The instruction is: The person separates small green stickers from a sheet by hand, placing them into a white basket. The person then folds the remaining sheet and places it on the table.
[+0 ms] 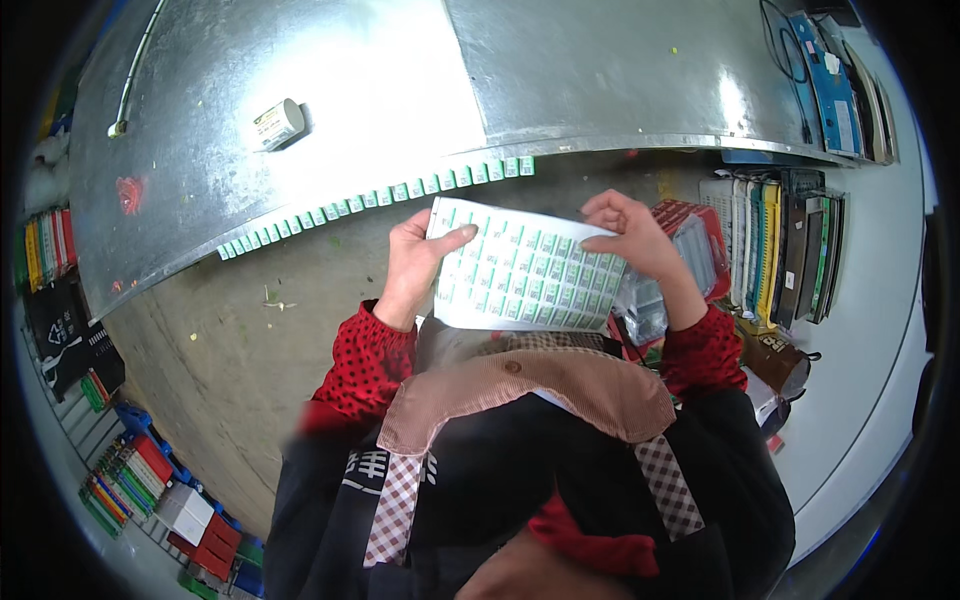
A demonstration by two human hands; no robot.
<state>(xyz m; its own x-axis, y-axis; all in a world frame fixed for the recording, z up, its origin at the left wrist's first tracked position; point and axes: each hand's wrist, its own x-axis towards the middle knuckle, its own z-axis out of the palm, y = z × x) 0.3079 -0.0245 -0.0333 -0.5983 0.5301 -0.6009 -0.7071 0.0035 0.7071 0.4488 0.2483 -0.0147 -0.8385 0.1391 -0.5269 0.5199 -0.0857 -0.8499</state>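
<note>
A white sheet with rows of small green-and-white labels [525, 274] is held in front of my body by both hands. My left hand [424, 255] grips its left edge, the thumb lying on the upper left labels. My right hand [630, 232] has its thumb and a finger at the sheet's upper right corner, the other fingers curled. Beyond the sheet, a row of similar small labels [375, 199] sticks along the front edge of the metal table [360, 75]. Whether a loose label is between my right fingers cannot be told.
On the table lie a small roll with printed writing [279, 125], a red scrap [129, 195] and a white cable [139, 67]. Blue binders [829, 90] stand at the far right. A red basket with clear plastic packs [694, 240] and upright folders [772, 247] are at my right.
</note>
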